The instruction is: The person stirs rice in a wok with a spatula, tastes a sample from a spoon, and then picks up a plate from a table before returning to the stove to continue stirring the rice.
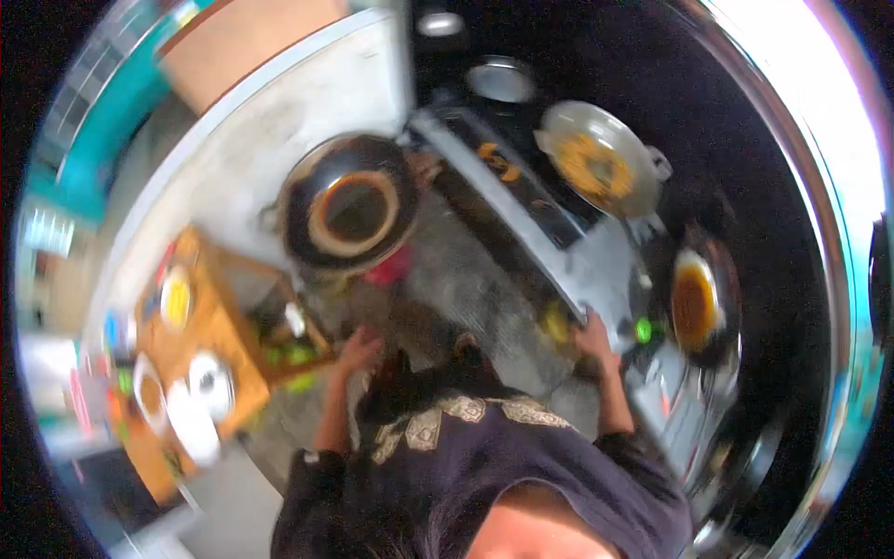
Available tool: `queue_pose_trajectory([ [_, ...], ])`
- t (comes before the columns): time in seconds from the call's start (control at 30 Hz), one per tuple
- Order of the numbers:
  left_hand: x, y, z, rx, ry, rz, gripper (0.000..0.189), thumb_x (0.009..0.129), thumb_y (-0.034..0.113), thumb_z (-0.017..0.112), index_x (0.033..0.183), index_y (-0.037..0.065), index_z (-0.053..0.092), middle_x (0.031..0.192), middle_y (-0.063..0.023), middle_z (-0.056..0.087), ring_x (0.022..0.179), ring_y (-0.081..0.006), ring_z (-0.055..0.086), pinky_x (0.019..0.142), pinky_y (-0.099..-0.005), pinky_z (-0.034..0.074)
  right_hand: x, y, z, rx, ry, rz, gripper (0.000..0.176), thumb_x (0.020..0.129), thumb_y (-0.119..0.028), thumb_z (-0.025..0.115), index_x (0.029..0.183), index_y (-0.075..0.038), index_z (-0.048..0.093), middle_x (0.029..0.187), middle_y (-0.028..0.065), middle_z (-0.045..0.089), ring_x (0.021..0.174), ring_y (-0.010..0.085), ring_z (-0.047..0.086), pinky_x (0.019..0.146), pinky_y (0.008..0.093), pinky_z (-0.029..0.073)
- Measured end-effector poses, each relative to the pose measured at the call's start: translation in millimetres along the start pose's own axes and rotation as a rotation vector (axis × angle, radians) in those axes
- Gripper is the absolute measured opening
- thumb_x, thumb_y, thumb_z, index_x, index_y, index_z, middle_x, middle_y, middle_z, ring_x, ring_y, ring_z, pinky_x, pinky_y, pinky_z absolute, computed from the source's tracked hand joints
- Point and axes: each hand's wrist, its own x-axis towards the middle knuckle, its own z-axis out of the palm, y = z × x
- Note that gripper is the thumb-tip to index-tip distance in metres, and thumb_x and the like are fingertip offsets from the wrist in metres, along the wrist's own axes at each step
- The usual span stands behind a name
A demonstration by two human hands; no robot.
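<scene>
My right hand [591,337] is at the front edge of the metal stove [596,270], apparently touching it; blur hides its fingers. My left hand [361,350] hangs low beside my leg, near the corner of a wooden table [244,340], and its fingers are smeared by motion. Nothing can be made out in either hand. Ahead on the stove stands a pale wok [570,119] with yellow-orange food [596,168] in it. A long-handled utensil [638,261] leans from that wok. To the right, a second pan [722,270] contains orange-brown liquid [694,303].
A large dark wok [303,200] with dark liquid stands left of the stove, by a pale counter [223,158]. Plates, bowls [212,384] and a yellow-filled dish [175,298] crowd the wooden table. A bright green object [643,329] lies near my right hand.
</scene>
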Motion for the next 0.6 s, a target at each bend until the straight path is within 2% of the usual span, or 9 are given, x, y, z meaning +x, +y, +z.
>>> queue_pose_trajectory([
  [0.03, -19, 4, -22, -0.042, -0.06, -0.022, 0.047, 0.076, 0.032, 0.058, 0.111, 0.003, 0.044, 0.094, -0.0072, 0.056, 0.085, -0.0165, 0.054, 0.071, -0.0289, 0.045, 4, 24, 27, -0.164, -0.12, 0.028, 0.051, 0.066, -0.023, 0.058, 0.113, -0.011, 0.041, 0.083, 0.0222, 0.056, 0.081, 0.0352, 0.054, 0.068, 0.0426, 0.044],
  [0.1, -79, 34, -62, -0.101, -0.067, -0.109, 0.049, 0.075, 0.033, 0.06, 0.111, 0.004, 0.044, 0.095, -0.0069, 0.055, 0.087, -0.0157, 0.054, 0.073, -0.0294, 0.045, 10, 42, 70, -0.142, -0.464, -0.276, 0.038, 0.066, -0.025, 0.056, 0.097, -0.004, 0.052, 0.088, 0.0226, 0.055, 0.083, 0.039, 0.051, 0.071, 0.041, 0.044],
  [0.13, -118, 61, -81, -0.112, -0.026, -0.169, 0.051, 0.074, 0.033, 0.06, 0.112, 0.004, 0.043, 0.097, -0.0066, 0.054, 0.088, -0.0152, 0.053, 0.074, -0.0297, 0.045, 9, 29, 95, -0.146, -0.431, -0.442, 0.038, 0.067, -0.027, 0.053, 0.097, -0.004, 0.054, 0.096, 0.0214, 0.054, 0.09, 0.0333, 0.051, 0.073, 0.0404, 0.041],
  [0.17, -153, 64, -102, -0.141, 0.11, -0.116, 0.045, 0.077, 0.029, 0.056, 0.112, 0.004, 0.043, 0.096, -0.0063, 0.054, 0.088, -0.0155, 0.053, 0.076, -0.03, 0.045, 5, 27, 103, 0.055, -0.755, -0.089, 0.035, 0.069, -0.028, 0.052, 0.096, -0.006, 0.056, 0.093, 0.0169, 0.057, 0.088, 0.0318, 0.054, 0.073, 0.0399, 0.042],
  [0.23, -228, 72, -137, -0.213, 0.412, -0.075, 0.04, 0.08, 0.028, 0.052, 0.111, 0.004, 0.044, 0.096, -0.0058, 0.054, 0.088, -0.0157, 0.054, 0.076, -0.0299, 0.045, -12, 4, 126, -0.032, -0.948, -0.041, 0.036, 0.07, -0.029, 0.051, 0.098, -0.006, 0.054, 0.094, 0.0168, 0.057, 0.088, 0.0317, 0.054, 0.073, 0.0398, 0.042],
  [0.33, -325, 33, -213, -0.282, 0.836, 0.019, 0.047, 0.078, 0.036, 0.053, 0.111, 0.004, 0.045, 0.096, -0.006, 0.054, 0.085, -0.0156, 0.054, 0.072, -0.0292, 0.044, -21, -14, 166, -0.149, -1.072, -0.076, 0.038, 0.071, -0.03, 0.051, 0.101, -0.006, 0.052, 0.096, 0.0167, 0.056, 0.089, 0.0315, 0.054, 0.073, 0.0397, 0.042],
  [0.4, -384, 1, -252, -0.301, 1.21, -0.131, 0.055, 0.073, 0.038, 0.058, 0.111, 0.001, 0.044, 0.093, -0.0093, 0.057, 0.086, -0.018, 0.055, 0.073, -0.0293, 0.044, -25, -37, 184, -0.192, -1.082, -0.074, 0.039, 0.072, -0.03, 0.05, 0.103, -0.006, 0.05, 0.097, 0.0166, 0.055, 0.089, 0.0313, 0.053, 0.074, 0.0396, 0.042],
  [0.47, -431, -107, -330, 0.141, 1.489, -0.32, 0.057, 0.071, 0.036, 0.058, 0.11, -0.003, 0.043, 0.094, -0.0138, 0.057, 0.084, -0.0245, 0.055, 0.073, -0.0298, 0.044, -33, -60, 202, -0.204, -1.059, -0.053, 0.04, 0.073, -0.031, 0.05, 0.105, -0.006, 0.049, 0.098, 0.0165, 0.055, 0.089, 0.0312, 0.053, 0.074, 0.0395, 0.042],
  [0.6, -478, -177, -409, 0.546, 1.654, -0.668, 0.07, 0.061, 0.039, 0.063, 0.116, 0.003, 0.041, 0.105, -0.0244, 0.049, 0.1, -0.0375, 0.045, 0.085, -0.0375, 0.038, -67, -128, 254, -0.177, -0.99, 0.018, 0.043, 0.075, -0.032, 0.049, 0.109, -0.007, 0.046, 0.1, 0.0163, 0.054, 0.089, 0.0309, 0.053, 0.074, 0.0393, 0.042],
])
